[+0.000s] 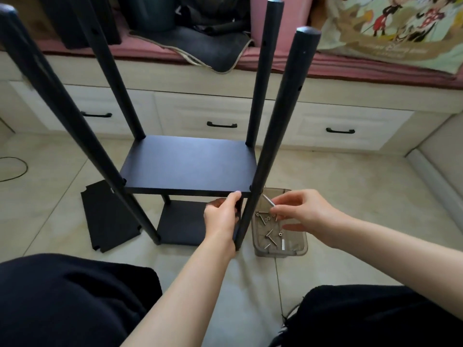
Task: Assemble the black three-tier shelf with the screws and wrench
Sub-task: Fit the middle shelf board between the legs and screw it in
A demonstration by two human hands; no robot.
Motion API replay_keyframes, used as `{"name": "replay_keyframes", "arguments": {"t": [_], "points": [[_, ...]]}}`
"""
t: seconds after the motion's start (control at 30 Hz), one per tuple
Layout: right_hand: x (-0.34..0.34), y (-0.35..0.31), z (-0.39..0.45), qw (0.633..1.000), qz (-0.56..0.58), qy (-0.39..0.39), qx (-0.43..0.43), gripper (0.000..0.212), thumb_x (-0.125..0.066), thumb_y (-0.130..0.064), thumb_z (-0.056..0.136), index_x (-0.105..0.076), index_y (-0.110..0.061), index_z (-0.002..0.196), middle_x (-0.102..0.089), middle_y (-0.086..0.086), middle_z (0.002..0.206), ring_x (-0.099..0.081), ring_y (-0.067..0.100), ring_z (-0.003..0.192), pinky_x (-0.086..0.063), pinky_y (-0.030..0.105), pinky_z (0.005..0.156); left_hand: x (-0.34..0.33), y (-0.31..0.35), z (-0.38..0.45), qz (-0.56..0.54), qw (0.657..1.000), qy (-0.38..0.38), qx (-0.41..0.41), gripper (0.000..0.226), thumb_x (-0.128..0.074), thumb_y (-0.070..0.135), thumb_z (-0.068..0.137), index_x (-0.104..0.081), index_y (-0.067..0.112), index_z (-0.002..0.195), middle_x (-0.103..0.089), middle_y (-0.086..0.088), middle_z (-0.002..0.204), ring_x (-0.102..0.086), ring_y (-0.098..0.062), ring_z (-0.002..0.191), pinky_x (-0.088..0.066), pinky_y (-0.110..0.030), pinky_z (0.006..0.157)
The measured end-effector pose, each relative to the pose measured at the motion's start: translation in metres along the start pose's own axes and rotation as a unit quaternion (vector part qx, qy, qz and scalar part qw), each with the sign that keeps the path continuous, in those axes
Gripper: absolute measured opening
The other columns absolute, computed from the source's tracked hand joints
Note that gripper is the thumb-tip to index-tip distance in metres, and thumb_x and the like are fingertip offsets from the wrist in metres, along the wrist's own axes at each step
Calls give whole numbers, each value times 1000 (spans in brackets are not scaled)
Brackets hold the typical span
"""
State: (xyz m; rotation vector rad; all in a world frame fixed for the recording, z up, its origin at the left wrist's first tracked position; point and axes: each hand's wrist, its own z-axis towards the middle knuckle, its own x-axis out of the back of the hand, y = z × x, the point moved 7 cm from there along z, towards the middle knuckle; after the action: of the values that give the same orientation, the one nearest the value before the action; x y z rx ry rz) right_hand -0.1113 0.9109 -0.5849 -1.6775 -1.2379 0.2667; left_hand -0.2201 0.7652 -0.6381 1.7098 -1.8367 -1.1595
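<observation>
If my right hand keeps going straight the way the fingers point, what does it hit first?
Probably the near right post of the shelf. The right hand pinches a screw pointing up-left over the parts tray, so the screw tip would likely meet the post first, though depth is unclear.

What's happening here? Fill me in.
A person is putting together a black shelf on the floor. The left hand grips the front edge of the mounted board by the near right post. The right hand pinches a long screw over the clear tray of hardware. A loose board lies alongside.
</observation>
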Motion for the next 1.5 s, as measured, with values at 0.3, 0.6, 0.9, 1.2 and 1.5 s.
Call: {"name": "replay_keyframes", "arguments": {"t": [0.3, 0.6, 0.9, 1.2, 1.5], "points": [[-3, -1, 4, 999, 16, -23, 19, 12, -71, -7, 88, -74, -8, 99, -70, 16, 93, -64, 15, 81, -59, 32, 79, -23, -6, 7, -63, 984, -166, 6, 16, -65, 13, 97, -70, 4, 108, -74, -14, 107, -73, -16, 90, -56, -18, 66], [-6, -2, 6, 999, 31, -25, 26, 10, -71, -6, 88, -73, -7, 98, -67, 9, 82, -62, 12, 74, -59, 32, 79, -28, -14, 16, -23, 983, -180, 5, 38, -62, 18, 98, -59, 0, 132, -66, -16, 131, -61, -28, 125, -43, -40, 110], [-4, -5, 8, 999, 3, -11, 39, 7, -71, -4, 88, -73, -9, 92, -68, 9, 81, -62, 13, 72, -59, 37, 84, -29, -21, 25, -10, 980, -200, 1, 27, -64, 27, 97, -65, 13, 120, -69, -6, 128, -60, -19, 125, -34, -44, 111], [-5, -6, 10, 999, -17, 1, 48, 7, -71, -1, 87, -72, -6, 92, -66, 4, 71, -59, 8, 60, -59, 34, 80, -26, -21, 27, -2, 980, -200, -14, 27, -68, 31, 94, -69, 15, 116, -74, -6, 119, -70, -12, 104, -48, -29, 82], [-5, -5, 10, 997, -44, 7, 69, 12, -72, -2, 86, -73, -14, 83, -71, 6, 74, -63, 11, 64, -59, 29, 74, -26, -16, 25, -12, 976, -216, -21, 13, -67, 26, 96, -71, 16, 102, -75, -2, 99, -71, -12, 95, -51, -27, 80]]}}
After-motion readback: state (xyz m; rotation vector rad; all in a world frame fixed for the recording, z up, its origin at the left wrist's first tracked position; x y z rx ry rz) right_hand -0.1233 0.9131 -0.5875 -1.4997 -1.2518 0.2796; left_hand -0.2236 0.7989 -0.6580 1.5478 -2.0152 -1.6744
